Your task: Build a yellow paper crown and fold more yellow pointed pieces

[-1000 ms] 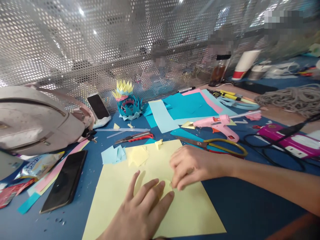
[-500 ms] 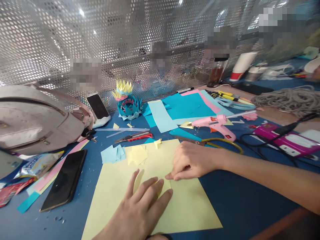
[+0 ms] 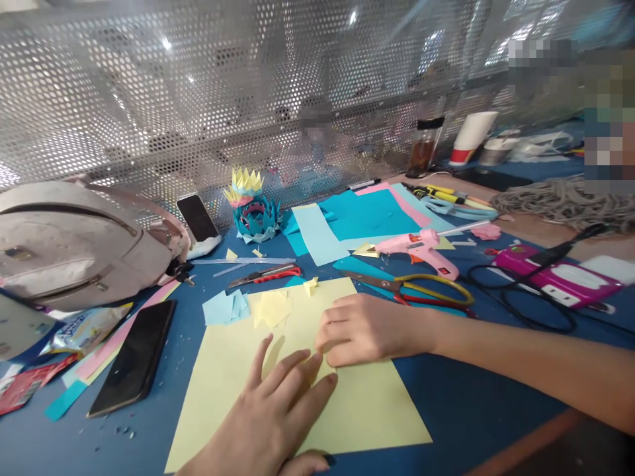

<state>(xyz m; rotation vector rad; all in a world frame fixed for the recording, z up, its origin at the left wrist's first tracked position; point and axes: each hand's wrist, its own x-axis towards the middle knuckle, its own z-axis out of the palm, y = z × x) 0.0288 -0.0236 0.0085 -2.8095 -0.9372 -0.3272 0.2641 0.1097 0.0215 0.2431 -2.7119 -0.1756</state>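
A large pale yellow paper sheet [image 3: 362,403] lies on the blue table in front of me. My left hand [image 3: 278,413] rests flat on it with fingers spread, pressing down on a small yellow paper piece whose shape is mostly hidden under the fingers. My right hand [image 3: 364,329] sits just beyond, fingers curled, its fingertips pressing the same small piece right next to my left fingertips. Small yellow squares [image 3: 271,309] and light blue squares [image 3: 225,307] lie at the sheet's far left corner.
Yellow-handled scissors [image 3: 421,289], a pink glue gun [image 3: 419,248] and a red cutter [image 3: 265,274] lie beyond the sheet. Blue and pink papers [image 3: 370,215], a paper flower model [image 3: 253,208], two phones [image 3: 136,357], a grey bag [image 3: 74,241] and a magenta case [image 3: 558,277] surround it.
My right hand slid left across the sheet, closer to my left fingertips, pressing along the small folded piece. My left hand stayed flat in place. The view shifted slightly.
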